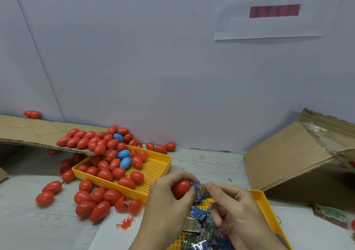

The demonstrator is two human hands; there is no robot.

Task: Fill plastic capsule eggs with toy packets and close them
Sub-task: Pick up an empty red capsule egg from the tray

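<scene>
Two hands at lower centre: left hand (169, 196) and right hand (233, 203). Two yellow perforated trays: far tray (153, 170) at centre, near tray (266, 205) at lower right. Three blue eggs (123, 154) among the heap. Red eggs (105, 175) too many and too overlapped for an exact count, several dozen across left and centre. One red egg half (180, 189) and one blue packet (200, 190) between the hands. Two cardboard pieces: flat sheet (28, 132) left, box (292, 157) right. One rubber band (202, 157). One paper sign (272, 9) upper right.

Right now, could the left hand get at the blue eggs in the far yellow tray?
Probably not yet. The left hand grips a red egg while the right hand pinches a toy packet at it. Nothing covers the blue eggs in the yellow tray.
</scene>
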